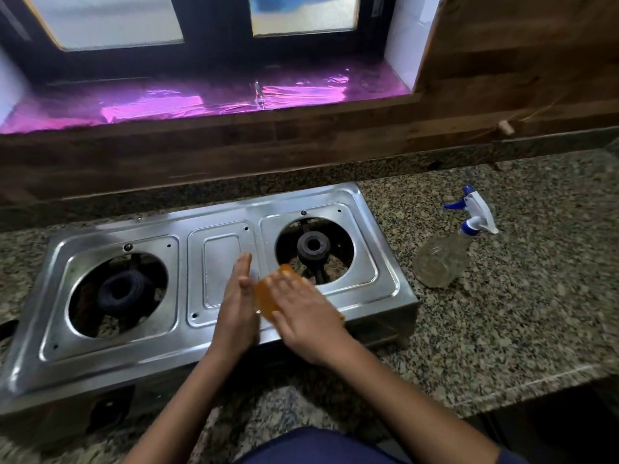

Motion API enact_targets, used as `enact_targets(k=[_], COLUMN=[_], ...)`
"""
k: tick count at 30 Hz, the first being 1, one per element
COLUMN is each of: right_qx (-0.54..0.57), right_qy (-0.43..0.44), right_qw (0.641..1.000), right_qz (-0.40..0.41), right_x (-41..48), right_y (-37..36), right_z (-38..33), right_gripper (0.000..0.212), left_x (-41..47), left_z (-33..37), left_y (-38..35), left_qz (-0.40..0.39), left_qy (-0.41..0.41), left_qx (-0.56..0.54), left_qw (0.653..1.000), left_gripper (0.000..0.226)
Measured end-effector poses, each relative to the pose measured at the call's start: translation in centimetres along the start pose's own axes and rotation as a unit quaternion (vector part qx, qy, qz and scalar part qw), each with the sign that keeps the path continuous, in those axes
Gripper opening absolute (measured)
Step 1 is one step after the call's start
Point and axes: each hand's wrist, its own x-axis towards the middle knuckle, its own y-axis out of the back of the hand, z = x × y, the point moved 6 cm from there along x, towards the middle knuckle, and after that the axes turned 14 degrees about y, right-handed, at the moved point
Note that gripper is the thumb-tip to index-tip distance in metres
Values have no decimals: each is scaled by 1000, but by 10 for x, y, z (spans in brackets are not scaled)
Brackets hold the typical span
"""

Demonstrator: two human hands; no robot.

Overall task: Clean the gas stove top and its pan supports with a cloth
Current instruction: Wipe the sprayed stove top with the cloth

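- On the speckled granite counter (502, 313) sits the gas stove top (214, 249), a shiny steel sheet pressed into raised, round-cornered rectangular panels, with two round openings.
- Each opening shows a dark, ring-shaped burner: left burner (122, 291), right burner (313, 246).
- An orange cloth (264, 296) lies on the steel between the centre panel and the right opening.
- The right hand (301, 309) lies flat on the cloth, fingers spread, grip released.
- The left hand (236, 306) stands on edge just beside the cloth, fingers straight, grip released.
- A clear spray bottle (445, 256) with a white-and-blue trigger head is on the counter right of the stove.
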Motion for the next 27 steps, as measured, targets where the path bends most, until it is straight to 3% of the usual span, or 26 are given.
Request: enact_targets(k=[3,6,9,11,17,20,22,25,27], right_qx=[-23,-73,-103,-98,-59,-51,-20,-9,-21], right_qy=[-99,-193,-220,-203,-42,-6,21,24,-35], right_qw=[995,978,970,974,997,998,999,1000,999], right_qz=[17,13,13,20,0,-41,-22,0,21], right_x=[-45,-78,-78,-70,13,44,38,-6,-42], right_y=[22,41,42,36,-9,-16,-11,-3,11], right_z=[55,113,123,98,-6,-19,-18,2,32], right_gripper=[60,64,72,70,65,65,63,65,63], left_x=[-5,-5,-4,-4,-3,1,1,-2,-3], left_z=[7,5,5,5,5,-2,-3,1,0], left_y=[-7,-4,-2,-1,-2,2,4,-3,-12], left_qz=[25,37,36,39,43,54,58,66,72], left_qy=[-22,-16,-16,-12,-14,2,-1,-25,-37], left_qx=[121,125,110,107,109,62,58,186,306], left_qw=[992,991,993,993,993,997,997,980,949], left_gripper=[99,104,104,105,108,108,105,92,85])
